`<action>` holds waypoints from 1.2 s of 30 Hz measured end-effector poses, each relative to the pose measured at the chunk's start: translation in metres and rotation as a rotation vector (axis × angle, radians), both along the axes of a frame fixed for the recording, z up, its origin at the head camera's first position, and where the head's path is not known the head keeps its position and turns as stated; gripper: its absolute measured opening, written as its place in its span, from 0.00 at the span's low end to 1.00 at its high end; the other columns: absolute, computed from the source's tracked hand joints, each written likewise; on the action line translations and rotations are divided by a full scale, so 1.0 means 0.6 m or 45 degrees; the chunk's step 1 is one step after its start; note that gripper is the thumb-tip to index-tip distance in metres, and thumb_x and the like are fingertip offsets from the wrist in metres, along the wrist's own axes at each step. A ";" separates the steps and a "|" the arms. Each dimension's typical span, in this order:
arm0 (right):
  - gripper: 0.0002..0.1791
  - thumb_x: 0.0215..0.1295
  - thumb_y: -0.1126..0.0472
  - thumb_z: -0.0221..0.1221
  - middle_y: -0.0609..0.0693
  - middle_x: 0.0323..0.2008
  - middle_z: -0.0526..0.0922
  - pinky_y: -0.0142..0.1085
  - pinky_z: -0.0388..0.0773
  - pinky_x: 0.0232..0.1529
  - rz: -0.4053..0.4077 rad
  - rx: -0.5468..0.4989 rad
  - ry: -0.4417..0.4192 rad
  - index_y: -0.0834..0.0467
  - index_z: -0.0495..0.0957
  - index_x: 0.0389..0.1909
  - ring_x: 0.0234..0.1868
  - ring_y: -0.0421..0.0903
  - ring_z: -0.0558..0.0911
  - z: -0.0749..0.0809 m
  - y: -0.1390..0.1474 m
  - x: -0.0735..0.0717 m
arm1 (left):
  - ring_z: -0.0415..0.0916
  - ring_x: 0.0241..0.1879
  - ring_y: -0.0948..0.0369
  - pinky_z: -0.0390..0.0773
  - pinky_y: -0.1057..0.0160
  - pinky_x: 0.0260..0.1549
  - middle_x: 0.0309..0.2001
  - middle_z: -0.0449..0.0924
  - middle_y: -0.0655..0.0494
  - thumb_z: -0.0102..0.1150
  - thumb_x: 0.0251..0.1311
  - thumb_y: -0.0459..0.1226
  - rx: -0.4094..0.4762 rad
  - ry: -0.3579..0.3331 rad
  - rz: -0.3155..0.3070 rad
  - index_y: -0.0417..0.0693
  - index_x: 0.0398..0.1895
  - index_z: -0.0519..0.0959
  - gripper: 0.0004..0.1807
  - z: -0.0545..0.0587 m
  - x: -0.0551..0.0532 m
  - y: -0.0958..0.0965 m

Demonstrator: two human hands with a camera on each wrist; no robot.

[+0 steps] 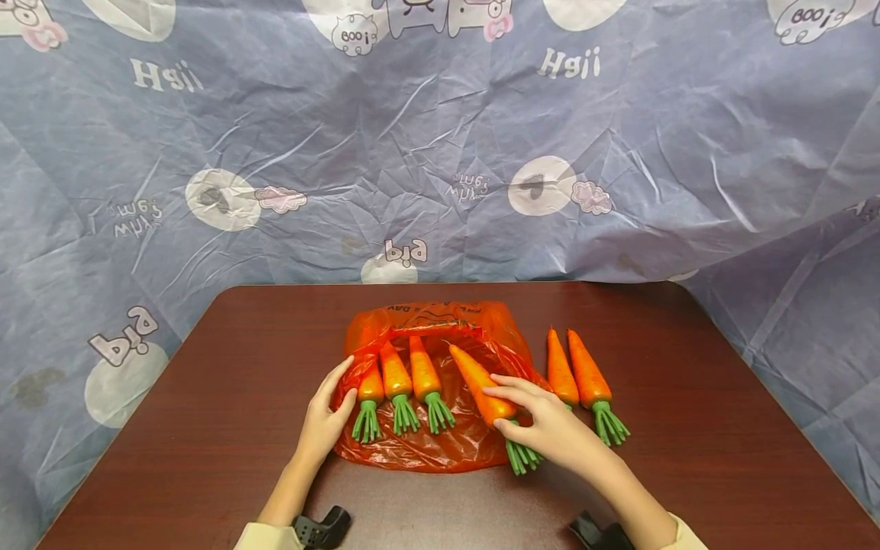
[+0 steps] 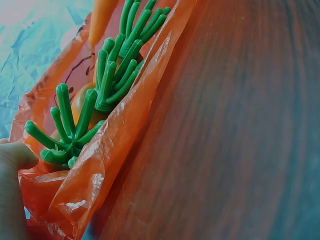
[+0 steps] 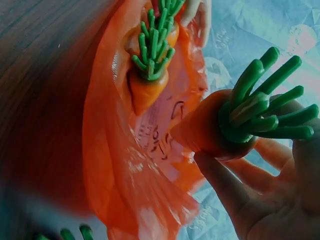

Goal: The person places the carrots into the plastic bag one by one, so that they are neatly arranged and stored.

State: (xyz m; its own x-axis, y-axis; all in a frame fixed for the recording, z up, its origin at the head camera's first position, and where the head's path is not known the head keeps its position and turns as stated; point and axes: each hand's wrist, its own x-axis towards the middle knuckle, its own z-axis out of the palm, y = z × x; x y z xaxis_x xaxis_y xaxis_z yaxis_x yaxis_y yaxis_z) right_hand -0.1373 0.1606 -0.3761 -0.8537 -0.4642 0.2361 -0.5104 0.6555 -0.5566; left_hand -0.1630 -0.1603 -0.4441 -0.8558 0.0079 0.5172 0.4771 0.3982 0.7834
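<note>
A red see-through plastic bag (image 1: 440, 451) lies on the table with its mouth toward me. Three toy carrots with green stems rest side by side inside it: a left carrot (image 1: 371, 386), a middle carrot (image 1: 396, 374) and a right carrot (image 1: 425, 374). At the bag's left edge, my left hand (image 1: 323, 420) holds the plastic between thumb and fingers. My right hand (image 1: 550, 420) grips another toy carrot (image 1: 474, 378) near its stem end, its tip pointing into the bag's mouth. In the right wrist view this held carrot (image 3: 205, 122) tilts over the bag's opening.
Two more toy carrots lie right of the bag, one carrot (image 1: 560, 367) partly behind my right hand and another carrot (image 1: 587, 370) beside it. The dark wooden table (image 1: 227, 397) reaches back to a printed grey-blue cloth (image 1: 412, 153).
</note>
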 end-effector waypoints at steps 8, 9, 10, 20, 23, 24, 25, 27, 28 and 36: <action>0.22 0.57 0.55 0.59 0.51 0.61 0.70 0.52 0.71 0.54 -0.049 0.055 -0.041 0.50 0.74 0.55 0.60 0.54 0.70 -0.013 -0.026 -0.023 | 0.58 0.56 0.83 0.56 0.86 0.55 0.58 0.68 0.37 0.53 0.55 0.23 -0.008 -0.008 0.005 0.36 0.60 0.67 0.26 0.001 0.001 0.000; 0.22 0.57 0.55 0.59 0.51 0.61 0.70 0.52 0.71 0.54 -0.049 0.057 -0.041 0.50 0.74 0.55 0.60 0.55 0.70 -0.015 -0.029 -0.026 | 0.58 0.56 0.83 0.56 0.86 0.56 0.58 0.68 0.36 0.53 0.55 0.23 -0.008 -0.006 0.005 0.36 0.60 0.67 0.26 0.001 0.001 0.000; 0.22 0.57 0.55 0.59 0.51 0.61 0.69 0.52 0.71 0.55 -0.049 0.059 -0.044 0.50 0.74 0.55 0.60 0.55 0.70 -0.018 -0.032 -0.030 | 0.58 0.57 0.83 0.56 0.86 0.56 0.58 0.68 0.36 0.53 0.55 0.23 -0.009 -0.002 0.005 0.36 0.60 0.67 0.26 0.001 0.001 0.000; 0.23 0.56 0.58 0.61 0.53 0.61 0.69 0.50 0.68 0.58 -0.079 0.064 -0.011 0.54 0.75 0.54 0.61 0.54 0.68 -0.041 -0.061 -0.057 | 0.59 0.57 0.82 0.57 0.85 0.56 0.58 0.68 0.37 0.53 0.55 0.23 0.011 -0.005 -0.009 0.36 0.60 0.66 0.26 -0.004 -0.001 -0.004; 0.23 0.55 0.59 0.61 0.54 0.61 0.69 0.49 0.68 0.58 -0.081 0.057 0.014 0.55 0.75 0.54 0.61 0.54 0.68 -0.048 -0.070 -0.064 | 0.59 0.57 0.82 0.57 0.85 0.56 0.58 0.68 0.37 0.53 0.55 0.23 0.011 -0.002 -0.013 0.36 0.60 0.66 0.26 -0.005 -0.001 -0.004; 0.23 0.55 0.59 0.61 0.54 0.61 0.69 0.49 0.68 0.58 -0.084 0.054 0.018 0.55 0.75 0.53 0.61 0.54 0.68 -0.049 -0.073 -0.067 | 0.59 0.57 0.82 0.57 0.85 0.56 0.58 0.68 0.37 0.53 0.55 0.23 0.010 0.000 -0.012 0.36 0.60 0.66 0.26 -0.005 -0.001 -0.005; 0.22 0.55 0.59 0.61 0.54 0.61 0.69 0.49 0.68 0.58 -0.089 0.056 0.021 0.55 0.75 0.53 0.61 0.55 0.68 -0.051 -0.076 -0.069 | 0.59 0.57 0.82 0.57 0.85 0.56 0.58 0.68 0.37 0.53 0.55 0.23 0.009 0.004 -0.012 0.36 0.60 0.66 0.26 -0.005 -0.001 -0.005; 0.23 0.55 0.60 0.61 0.54 0.62 0.68 0.49 0.68 0.59 -0.100 0.056 0.011 0.55 0.75 0.54 0.62 0.55 0.67 -0.053 -0.081 -0.074 | 0.59 0.57 0.81 0.57 0.85 0.56 0.58 0.68 0.37 0.53 0.55 0.23 0.007 0.010 -0.011 0.36 0.60 0.66 0.26 -0.004 -0.001 -0.005; 0.23 0.55 0.60 0.61 0.54 0.62 0.68 0.49 0.68 0.59 -0.108 0.057 0.001 0.55 0.75 0.54 0.62 0.55 0.67 -0.055 -0.084 -0.077 | 0.59 0.57 0.81 0.57 0.85 0.56 0.58 0.68 0.36 0.53 0.55 0.23 0.006 0.012 -0.009 0.35 0.60 0.67 0.26 -0.004 -0.002 -0.004; 0.23 0.56 0.59 0.60 0.52 0.63 0.66 0.50 0.67 0.60 -0.149 0.055 -0.034 0.54 0.74 0.55 0.63 0.54 0.66 -0.061 -0.096 -0.094 | 0.59 0.57 0.82 0.57 0.85 0.56 0.58 0.68 0.37 0.53 0.55 0.24 0.007 -0.003 -0.009 0.36 0.60 0.67 0.26 -0.003 -0.002 -0.004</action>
